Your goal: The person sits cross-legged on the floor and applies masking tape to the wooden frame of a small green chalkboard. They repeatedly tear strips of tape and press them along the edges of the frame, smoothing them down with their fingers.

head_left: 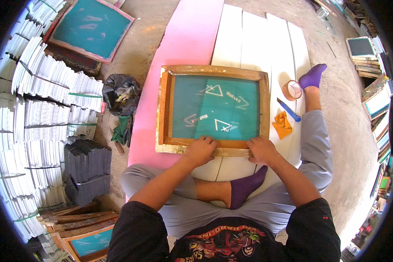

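Observation:
A screen-printing frame (163, 105) of worn brown wood lies in front of me, its teal mesh showing pale triangle shapes and lettering. Bent over its near rail are the fingers of my left hand (200, 151), left of the middle. My right hand (263, 151) grips the same rail close to the near right corner. Both thumbs and the rail's underside are hidden. Right of the frame lie a crumpled orange cloth (282, 125), a blue utility knife (289, 109) and a roll of brown tape (291, 90).
White boards (254, 39) and a pink board (190, 37) form the surface under the frame. My crossed leg and purple sock (244, 190) sit just before it. At left are tied paper stacks (41, 113), a black bag (120, 94) and another teal screen (89, 28).

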Demonstrator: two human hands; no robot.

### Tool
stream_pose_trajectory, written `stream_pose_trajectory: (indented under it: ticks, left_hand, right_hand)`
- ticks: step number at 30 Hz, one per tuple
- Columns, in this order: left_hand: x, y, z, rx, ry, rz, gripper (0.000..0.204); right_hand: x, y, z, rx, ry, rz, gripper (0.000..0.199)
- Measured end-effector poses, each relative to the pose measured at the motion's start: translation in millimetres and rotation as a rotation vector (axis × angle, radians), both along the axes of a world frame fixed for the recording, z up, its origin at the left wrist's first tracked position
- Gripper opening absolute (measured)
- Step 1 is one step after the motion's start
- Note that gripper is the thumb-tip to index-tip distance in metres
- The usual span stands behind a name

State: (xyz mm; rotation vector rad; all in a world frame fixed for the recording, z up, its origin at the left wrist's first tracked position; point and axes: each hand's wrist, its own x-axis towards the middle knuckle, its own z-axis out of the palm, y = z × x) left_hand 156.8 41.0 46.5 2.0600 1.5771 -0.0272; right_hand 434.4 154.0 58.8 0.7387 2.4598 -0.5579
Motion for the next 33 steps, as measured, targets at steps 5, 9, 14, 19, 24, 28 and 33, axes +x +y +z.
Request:
stream_pose_trajectory:
  ticks: [5,9,14,19,24,28,33]
  left_hand:
    - [-50,-19,5,-0.059,0.071,0.063,0.058]
    - [-81,-25,17,-0.101,0.153,0.098,0.056]
    - [-111,-30,12,-0.114,0.151,0.077,0.056]
    - [-113,-31,12,-0.121,0.166,0.047,0.057]
    - [-104,-23,26,-0.231,0.259,0.055,0.055]
    - [-98,-23,24,-0.168,0.33,0.005,0.056]
    - [-77,-19,27,-0.035,0.256,-0.017,0.058]
  right_hand:
    - [-14,-7,9,0.052,0.048,0.025,0.067]
    - [-26,-11,13,0.029,0.03,-0.022,0.068]
    - [-26,-14,6,0.141,0.027,0.019,0.068]
    - [-15,-7,14,0.232,-0.083,0.079,0.065]
    - [-1,25,49,0.102,0.218,-0.096,0.061]
    - [29,42,57,0.179,0.414,-0.26,0.052]
    - [24,24,49,0.235,0.203,0.053,0.054]
